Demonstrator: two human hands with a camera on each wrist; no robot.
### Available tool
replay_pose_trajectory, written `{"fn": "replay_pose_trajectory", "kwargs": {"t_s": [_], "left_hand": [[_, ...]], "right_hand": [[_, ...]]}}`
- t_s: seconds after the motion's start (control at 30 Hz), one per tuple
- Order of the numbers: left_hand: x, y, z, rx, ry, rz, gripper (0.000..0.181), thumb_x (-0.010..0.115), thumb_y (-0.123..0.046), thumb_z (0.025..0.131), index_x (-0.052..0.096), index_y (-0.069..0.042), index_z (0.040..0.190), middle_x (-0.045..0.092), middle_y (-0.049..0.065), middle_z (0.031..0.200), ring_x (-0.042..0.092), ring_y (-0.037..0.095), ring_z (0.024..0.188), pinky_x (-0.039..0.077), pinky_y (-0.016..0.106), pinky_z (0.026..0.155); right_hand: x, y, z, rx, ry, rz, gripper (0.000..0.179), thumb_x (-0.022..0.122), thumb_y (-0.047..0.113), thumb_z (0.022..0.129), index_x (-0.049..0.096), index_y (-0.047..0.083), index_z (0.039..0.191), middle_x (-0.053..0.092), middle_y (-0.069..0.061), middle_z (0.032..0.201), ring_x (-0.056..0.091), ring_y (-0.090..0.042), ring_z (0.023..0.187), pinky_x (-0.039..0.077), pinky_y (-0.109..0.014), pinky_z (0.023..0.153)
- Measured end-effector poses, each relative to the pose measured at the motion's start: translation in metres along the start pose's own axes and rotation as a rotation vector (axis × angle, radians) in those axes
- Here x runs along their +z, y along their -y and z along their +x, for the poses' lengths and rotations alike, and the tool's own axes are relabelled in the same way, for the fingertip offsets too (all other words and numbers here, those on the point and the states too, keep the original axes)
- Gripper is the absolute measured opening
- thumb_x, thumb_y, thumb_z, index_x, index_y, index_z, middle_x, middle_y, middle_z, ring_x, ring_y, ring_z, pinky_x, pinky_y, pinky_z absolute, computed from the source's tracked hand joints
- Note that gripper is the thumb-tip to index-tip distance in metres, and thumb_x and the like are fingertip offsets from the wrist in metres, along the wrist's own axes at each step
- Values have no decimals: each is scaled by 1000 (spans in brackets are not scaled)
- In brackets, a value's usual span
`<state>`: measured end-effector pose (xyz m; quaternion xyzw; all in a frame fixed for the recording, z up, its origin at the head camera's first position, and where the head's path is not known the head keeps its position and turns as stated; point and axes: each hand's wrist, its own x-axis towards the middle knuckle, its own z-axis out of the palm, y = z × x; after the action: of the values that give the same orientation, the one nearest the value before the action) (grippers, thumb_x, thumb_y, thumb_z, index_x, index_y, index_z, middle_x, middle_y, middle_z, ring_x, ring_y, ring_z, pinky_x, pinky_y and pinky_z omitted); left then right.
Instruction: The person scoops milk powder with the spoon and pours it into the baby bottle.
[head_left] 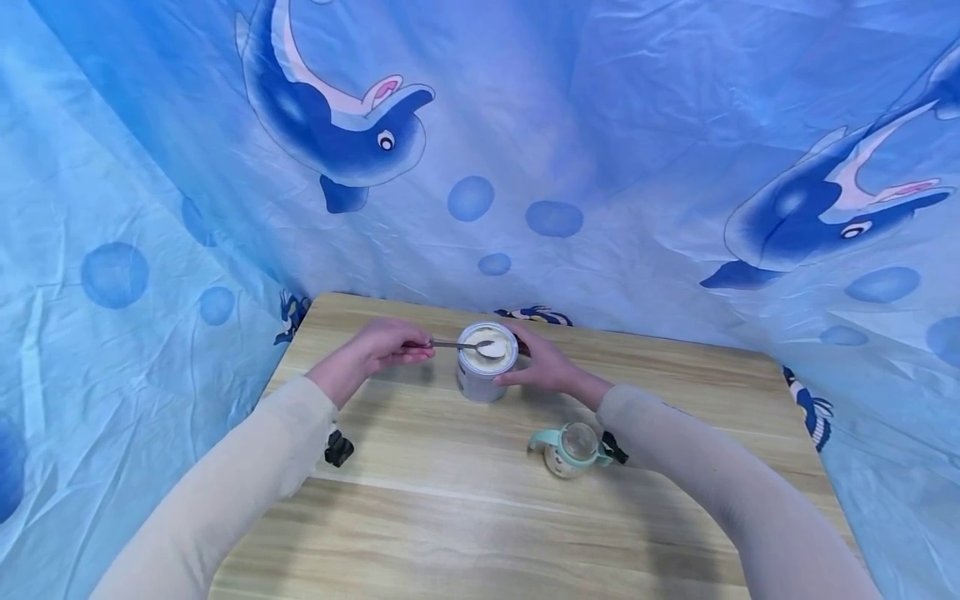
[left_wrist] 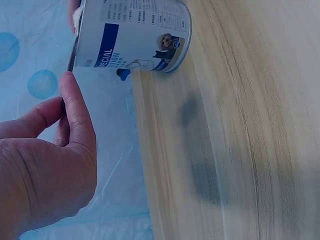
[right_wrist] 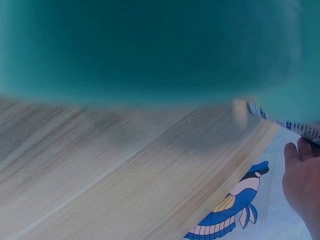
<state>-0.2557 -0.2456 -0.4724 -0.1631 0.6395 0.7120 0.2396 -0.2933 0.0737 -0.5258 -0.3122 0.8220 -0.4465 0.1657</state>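
Observation:
A white can (head_left: pixel 478 385) with a blue-and-white label stands near the table's far edge, its top uncovered and pale powder inside. My left hand (head_left: pixel 386 343) pinches the handle of a metal spoon (head_left: pixel 446 344) between thumb and fingers. The spoon's bowl, carrying white powder, lies over the can's mouth. From the right, my right hand (head_left: pixel 546 363) grips the can, thumb in front and fingers toward the back. The left wrist view shows printed text and a dog and cat picture on the can (left_wrist: pixel 140 35). Only part of the right hand (right_wrist: pixel 304 185) shows in the right wrist view.
A clear baby bottle (head_left: pixel 567 454) with mint-green handles stands near my right forearm. A black object (head_left: pixel 339 448) is by my left sleeve. Blue dolphin-printed cloth (head_left: pixel 525 150) hangs behind the wooden table (head_left: pixel 450 492). A blurred teal shape (right_wrist: pixel 150 50) blocks much of the right wrist view.

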Motion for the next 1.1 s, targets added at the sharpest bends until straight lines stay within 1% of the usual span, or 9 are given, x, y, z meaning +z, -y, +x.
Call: {"fn": "replay_pose_trajectory", "kwargs": {"t_s": [0.17, 0.37, 0.43, 0.6, 0.67, 0.8, 0.93, 1.1], "left_hand": [[0, 0, 0, 0, 6, -1, 34, 61, 1, 106, 60, 14, 137, 79, 11, 87, 78, 15, 77, 67, 26, 82], [0, 2, 2, 7, 15, 1, 35, 61, 0, 106, 59, 15, 138, 79, 11, 87, 78, 15, 78, 66, 28, 85], [0, 3, 2, 3, 17, 2, 33, 61, 0, 106, 60, 14, 135, 79, 11, 86, 78, 15, 77, 66, 27, 85], [-1, 4, 2, 1, 24, 3, 32, 59, -1, 107, 59, 14, 136, 79, 10, 86, 78, 14, 77, 66, 25, 81], [-1, 3, 1, 5, 26, 0, 33, 59, 0, 107, 58, 15, 137, 79, 10, 86, 78, 14, 77, 66, 26, 84], [-1, 3, 1, 2, 26, 0, 33, 60, -1, 107, 58, 15, 137, 79, 10, 86, 78, 14, 78, 64, 31, 93], [-3, 3, 2, 4, 39, 0, 36, 60, -1, 107, 57, 15, 139, 79, 10, 86, 78, 14, 78, 64, 31, 93], [-3, 1, 1, -1, 33, -5, 37, 60, -1, 107, 57, 15, 140, 79, 10, 86, 78, 14, 79, 64, 30, 92]], "right_hand": [[0, 0, 0, 3, 5, -3, 102, 95, 22, 84, 35, 12, 166, 49, -9, 163, 47, -29, 150, 42, -43, 125], [-1, 1, -1, 6, 2, -13, 102, 95, 22, 84, 35, 11, 166, 49, -9, 162, 47, -28, 150, 42, -43, 125], [-1, 2, -1, 5, 3, -17, 102, 95, 22, 84, 35, 11, 166, 49, -10, 162, 47, -29, 150, 42, -43, 125], [-1, 4, -2, 1, 7, -12, 102, 95, 22, 85, 35, 11, 166, 49, -10, 162, 47, -29, 150, 42, -42, 126], [-1, 5, -3, 2, 9, -13, 102, 94, 22, 85, 34, 10, 166, 48, -11, 163, 47, -29, 151, 42, -43, 125], [-2, 5, -3, 9, 18, -26, 101, 93, 22, 87, 32, 10, 167, 47, -12, 163, 46, -31, 151, 42, -43, 126], [-3, 4, -1, 25, 32, -30, 101, 93, 22, 87, 32, 10, 167, 47, -11, 163, 45, -29, 152, 41, -42, 126], [-4, 6, 0, 49, 50, -22, 103, 93, 22, 87, 30, 11, 168, 46, -9, 164, 44, -27, 152, 42, -40, 126]]}}
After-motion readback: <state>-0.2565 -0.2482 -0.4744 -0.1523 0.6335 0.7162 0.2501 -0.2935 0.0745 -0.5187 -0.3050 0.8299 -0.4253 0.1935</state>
